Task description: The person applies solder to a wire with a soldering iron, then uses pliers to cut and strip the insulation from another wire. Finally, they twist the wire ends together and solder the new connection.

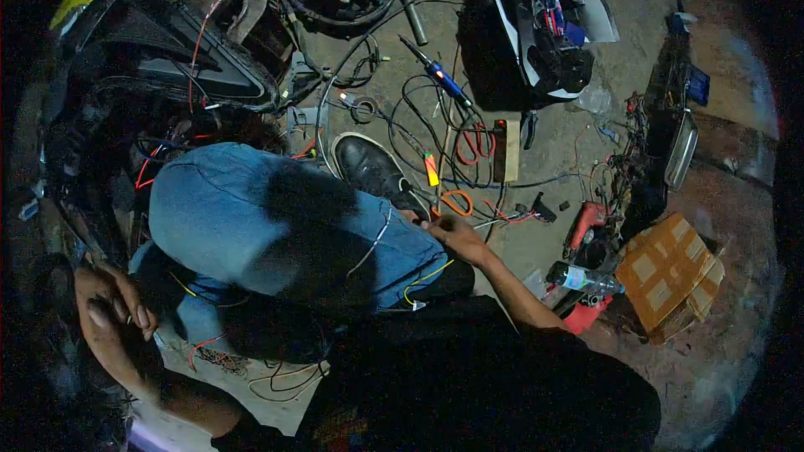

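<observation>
My right hand (pixel 459 238) reaches down by the black shoe (pixel 368 166), its fingers pinched together at the trouser cuff and ankle. What those fingers hold is too small to make out. At the far left, my left hand (pixel 109 305) hangs beside the bent knee with fingers curled toward the thumb, near dark vehicle parts. Across the blue jeans (pixel 209 209) lie a white wire (pixel 373 243) and, nearer the cuff, a yellow wire (pixel 425 278) with a small white connector (pixel 418 305).
Beyond the shoe lie a blue soldering iron (pixel 448 84), a power strip (pixel 506 151) and orange-handled scissors (pixel 455 202). A black-and-white vehicle panel (pixel 511 42) stands behind. To the right are a red power tool (pixel 586 224), a plastic bottle (pixel 586 278) and a cardboard box (pixel 670 272).
</observation>
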Action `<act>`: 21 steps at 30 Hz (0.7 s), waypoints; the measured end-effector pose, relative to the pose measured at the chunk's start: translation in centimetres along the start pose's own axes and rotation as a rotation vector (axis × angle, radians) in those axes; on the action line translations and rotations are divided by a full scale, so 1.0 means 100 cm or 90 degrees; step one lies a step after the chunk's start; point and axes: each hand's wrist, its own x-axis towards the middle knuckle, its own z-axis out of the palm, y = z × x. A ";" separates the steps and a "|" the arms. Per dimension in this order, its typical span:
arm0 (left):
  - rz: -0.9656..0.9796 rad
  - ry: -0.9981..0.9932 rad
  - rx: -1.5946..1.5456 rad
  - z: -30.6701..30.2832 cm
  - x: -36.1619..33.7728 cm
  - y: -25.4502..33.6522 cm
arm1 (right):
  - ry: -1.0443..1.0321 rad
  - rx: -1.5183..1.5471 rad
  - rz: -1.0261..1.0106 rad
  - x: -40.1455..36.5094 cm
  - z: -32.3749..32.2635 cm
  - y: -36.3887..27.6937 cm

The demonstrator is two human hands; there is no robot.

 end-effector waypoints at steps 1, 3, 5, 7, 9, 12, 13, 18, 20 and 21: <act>0.014 0.003 0.009 0.013 -0.003 0.006 | 0.057 -0.014 -0.081 0.000 0.000 -0.009; 0.041 0.009 0.027 0.040 -0.009 0.018 | 0.172 -0.040 -0.244 -0.001 0.000 -0.025; 0.066 -0.084 0.047 0.044 -0.009 0.027 | 0.112 -0.175 -0.298 0.001 -0.005 -0.041; 0.077 -0.082 0.051 0.036 -0.008 0.019 | 0.078 -0.255 -0.382 0.012 -0.004 -0.052; 0.092 -0.089 0.049 0.035 -0.008 0.018 | 0.029 -0.205 -0.437 0.011 -0.001 -0.074; 0.116 -0.113 0.045 0.041 -0.010 0.021 | -0.014 -0.079 -0.438 0.049 0.014 -0.066; 0.124 -0.130 0.051 0.044 -0.012 0.024 | -0.046 -0.020 -0.401 0.054 0.012 -0.063; 0.138 -0.158 0.078 0.053 -0.016 0.035 | -0.173 0.174 -0.241 0.047 0.000 -0.098; 0.120 -0.147 0.060 0.056 -0.017 0.032 | -0.185 0.111 -0.202 0.041 -0.004 -0.118; 0.109 -0.142 0.051 0.058 -0.018 0.033 | -0.166 0.110 -0.233 0.044 -0.002 -0.120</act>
